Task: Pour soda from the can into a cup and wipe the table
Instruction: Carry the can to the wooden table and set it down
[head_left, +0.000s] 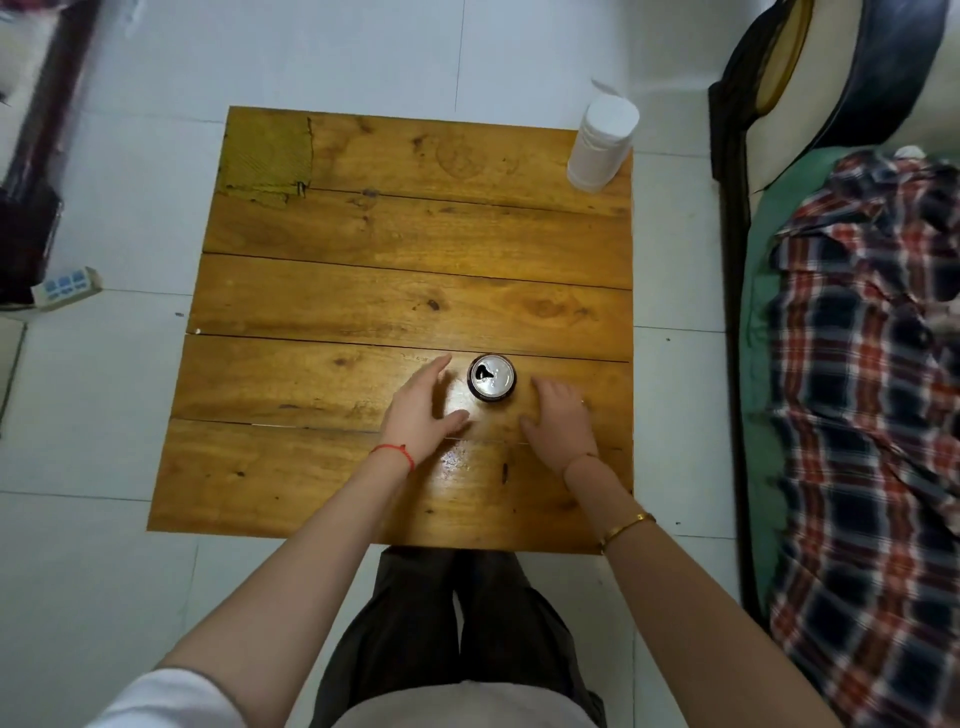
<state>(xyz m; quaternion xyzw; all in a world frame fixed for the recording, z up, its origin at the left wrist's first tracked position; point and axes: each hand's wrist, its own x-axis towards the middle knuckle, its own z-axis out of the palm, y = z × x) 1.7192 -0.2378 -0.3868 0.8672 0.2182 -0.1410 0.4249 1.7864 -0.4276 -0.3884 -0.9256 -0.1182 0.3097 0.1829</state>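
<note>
I see the can (492, 378) upright and already open, standing on the table (415, 291) near its near edge, a little right of middle. My left hand (423, 410) is spread wide just beside it, not touching; my right hand (561, 415) lies loose on the other side, fingers relaxed, holding nothing. The white stack at the far right corner looks like cups (602, 143), though I can't be sure. I judge pouring hasn't begun: next I need a cup brought near, then grip the can.
</note>
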